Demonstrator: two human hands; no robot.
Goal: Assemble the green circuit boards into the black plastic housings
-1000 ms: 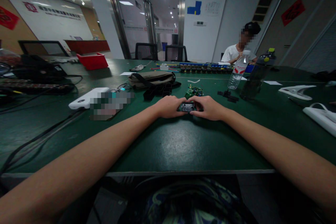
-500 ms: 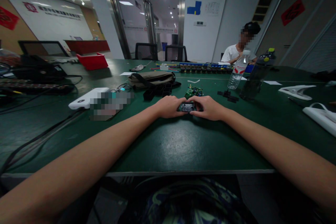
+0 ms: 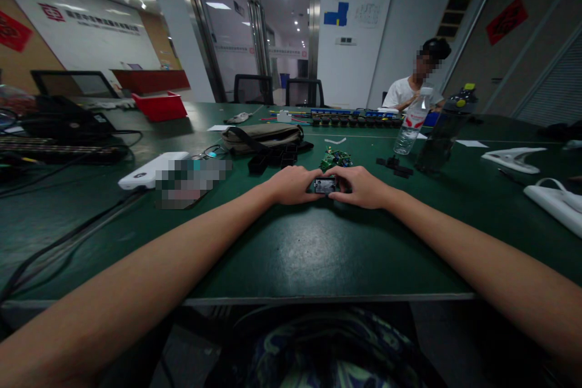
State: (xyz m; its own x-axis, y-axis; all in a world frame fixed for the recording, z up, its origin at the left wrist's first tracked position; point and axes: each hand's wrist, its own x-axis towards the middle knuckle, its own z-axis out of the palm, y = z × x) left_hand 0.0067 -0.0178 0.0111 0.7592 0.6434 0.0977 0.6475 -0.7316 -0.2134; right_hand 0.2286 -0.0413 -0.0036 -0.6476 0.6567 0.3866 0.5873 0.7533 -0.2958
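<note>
Both my hands rest on the green table, pinched together around a small dark rectangular module with a pale label on its face. My left hand grips its left end with curled fingers. My right hand grips its right end the same way. Just beyond the hands lies a small pile of green circuit boards. Black plastic parts sit to the left of that pile, and more black parts lie to the right.
A tan pouch, a white device and cables lie at the left. A water bottle and a dark bottle stand at the right, with white objects beyond. A person in a white shirt sits across the table.
</note>
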